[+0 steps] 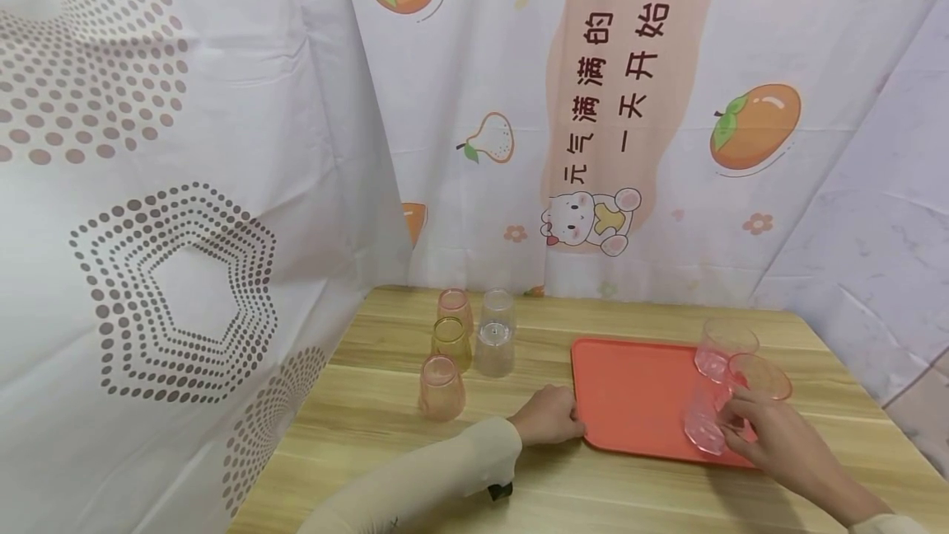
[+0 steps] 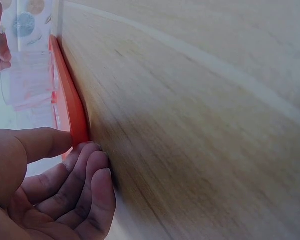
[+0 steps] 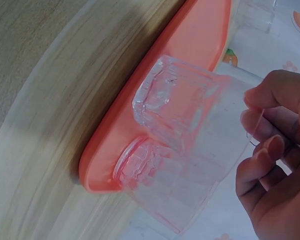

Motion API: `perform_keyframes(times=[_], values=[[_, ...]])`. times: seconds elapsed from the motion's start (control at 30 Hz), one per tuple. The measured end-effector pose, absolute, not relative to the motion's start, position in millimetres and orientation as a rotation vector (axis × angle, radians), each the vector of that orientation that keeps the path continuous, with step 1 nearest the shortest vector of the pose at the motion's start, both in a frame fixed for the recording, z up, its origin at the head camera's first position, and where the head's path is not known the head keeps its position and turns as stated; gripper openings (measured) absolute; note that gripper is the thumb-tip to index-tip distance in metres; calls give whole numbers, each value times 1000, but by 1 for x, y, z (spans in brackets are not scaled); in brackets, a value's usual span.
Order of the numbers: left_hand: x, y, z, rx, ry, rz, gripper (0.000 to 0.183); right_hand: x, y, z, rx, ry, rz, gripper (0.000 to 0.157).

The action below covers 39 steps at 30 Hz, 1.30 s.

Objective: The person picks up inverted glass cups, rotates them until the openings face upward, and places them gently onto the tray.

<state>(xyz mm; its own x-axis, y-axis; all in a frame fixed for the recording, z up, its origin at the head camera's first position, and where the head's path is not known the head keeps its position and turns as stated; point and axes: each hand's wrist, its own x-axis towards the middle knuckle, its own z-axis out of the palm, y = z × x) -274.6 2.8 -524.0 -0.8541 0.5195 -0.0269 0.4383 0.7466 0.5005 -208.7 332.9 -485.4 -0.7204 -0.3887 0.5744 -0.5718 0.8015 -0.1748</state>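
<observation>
On the table (image 1: 371,410) lay a red tray (image 1: 630,394). The left hand (image 1: 549,416) pinched its left rim between thumb and fingers; the right hand (image 1: 778,442), thumb and fingers nearly meeting, pinched the rim of a clear cup (image 3: 185,107) at the tray's right end.

Head view bright and even; wrist views hazier.
A soft shadow falls on the table (image 1: 608,493) below the right hand (image 1: 786,439). The left wrist picture looks dim, but washed out at upper left; glints mark a cup (image 3: 185,107) in the right wrist view.
</observation>
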Motion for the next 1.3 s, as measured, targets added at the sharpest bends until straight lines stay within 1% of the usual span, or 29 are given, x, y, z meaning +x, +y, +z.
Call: perform_keyframes(times=[0.13,0.4,0.8,1.07,1.13,1.3], values=[[-274,2,-525,771,2770,752,56,-208,336,-487,730,-2470,453,46],[-275,2,-527,779,2764,772,56,-205,341,-487,710,-2515,440,47],[-274,2,-524,781,2767,761,54,-200,343,-481,663,-2606,443,38],[-274,2,-522,798,2760,764,54,-199,345,-480,673,-2617,431,41],[-274,2,-522,794,2756,764,54,-199,346,-479,673,-2626,421,39],[-274,2,-522,788,2760,753,54,-198,344,-477,624,-2659,456,29]])
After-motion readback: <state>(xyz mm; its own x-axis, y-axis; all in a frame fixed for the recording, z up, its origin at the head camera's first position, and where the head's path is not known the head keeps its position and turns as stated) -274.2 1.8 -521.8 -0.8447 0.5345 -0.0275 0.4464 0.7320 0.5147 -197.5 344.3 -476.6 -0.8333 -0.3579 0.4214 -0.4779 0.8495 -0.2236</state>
